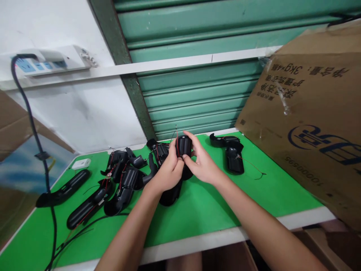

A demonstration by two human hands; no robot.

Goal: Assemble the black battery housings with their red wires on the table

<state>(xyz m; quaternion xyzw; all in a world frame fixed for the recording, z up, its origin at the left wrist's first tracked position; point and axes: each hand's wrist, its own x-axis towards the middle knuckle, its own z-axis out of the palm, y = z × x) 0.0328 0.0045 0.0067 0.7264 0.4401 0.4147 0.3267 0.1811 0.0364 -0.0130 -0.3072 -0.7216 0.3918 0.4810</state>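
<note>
Between my two hands I hold a black rounded plastic housing (184, 145) with a thin red wire and a dark wire sticking up from it. My left hand (170, 171) grips it from the left, fingers closed around the side and thumb near its lower edge. On the right, my right hand (202, 162) is curled round it, thumb pressed low on its front. Under and behind my hands lie more black parts, including a long black piece (170, 195) on the green table top (205, 214). My hands partly hide them.
Several black housings (124, 188) with red wires lie left of my hands. Two black parts (234, 160) lie at the back right. A black cable (32, 120) hangs from a power strip (53, 62). A large cardboard box (307, 109) stands right, before a green shutter (194, 86).
</note>
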